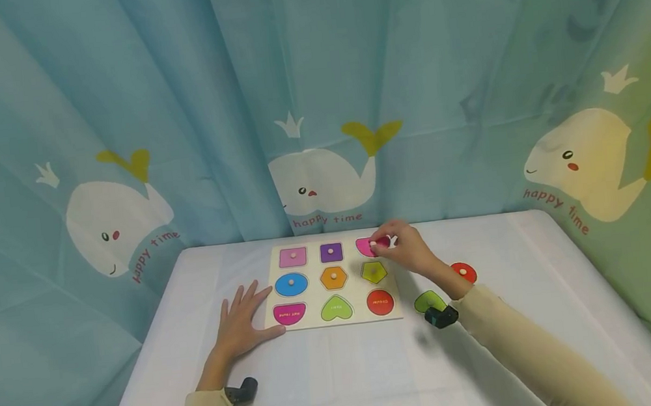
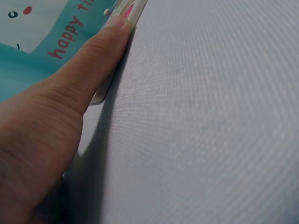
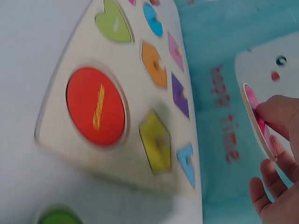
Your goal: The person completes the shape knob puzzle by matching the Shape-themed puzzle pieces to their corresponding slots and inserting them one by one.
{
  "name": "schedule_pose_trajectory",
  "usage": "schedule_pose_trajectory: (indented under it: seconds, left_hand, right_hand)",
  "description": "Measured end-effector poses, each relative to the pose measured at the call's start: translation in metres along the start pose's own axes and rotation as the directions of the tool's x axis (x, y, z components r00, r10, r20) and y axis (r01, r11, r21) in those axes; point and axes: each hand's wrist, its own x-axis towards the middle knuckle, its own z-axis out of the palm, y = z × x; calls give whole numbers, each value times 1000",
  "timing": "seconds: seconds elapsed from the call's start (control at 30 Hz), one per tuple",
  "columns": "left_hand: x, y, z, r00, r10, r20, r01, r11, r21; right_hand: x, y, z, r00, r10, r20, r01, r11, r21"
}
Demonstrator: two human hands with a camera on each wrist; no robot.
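Note:
A wooden knob puzzle board [image 1: 314,302] lies on the table. My right hand [image 1: 409,250] pinches a pink half-round puzzle piece [image 3: 252,100] between thumb and fingers, raised above the board's back right corner. A blue triangle [image 3: 186,163] sits in that corner in the right wrist view; the hand and piece hide it from the head view. My left hand [image 1: 240,325] lies spread at the board's left side, its thumb on the front left corner beside the half-round recess [image 1: 290,313]. The heart recess [image 1: 336,308] and circle recess [image 1: 379,302] show printed words.
Right of the board lie a green heart piece [image 1: 429,300] and a red circle piece [image 1: 464,272], both partly behind the right arm. Knobbed shapes sit in the board's back and middle rows. A blue curtain [image 1: 315,99] with whale prints hangs behind the table [image 1: 342,378].

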Motion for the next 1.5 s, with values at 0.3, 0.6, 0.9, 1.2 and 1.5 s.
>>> schedule_pose_trajectory:
  seconds: [0.3,0.6,0.9,1.2,1.5]
  left_hand:
    - [-5,0,2,1000,5,-1,-5,1000,2]
    - [-7,-2,2,1000,-14,17,14,1000,4]
    - [-4,-3,1,1000,-4,14,4,1000,-7]
    - [-2,-1,1,1000,25,1,-25,1000,-11]
    - [-1,1,-1,999,33,-13,-34,999,-13]
  right_hand:
    - [2,-21,52,995,-80,63,78,996,32]
    - [-4,-39,96,989,-102,104,92,991,94]
    - [-11,-56,134,987,-60,147,43,992,114]
    - [-18,-66,172,989,-61,132,52,996,75]
    - [-22,-73,189,997,-33,68,36,998,-44]
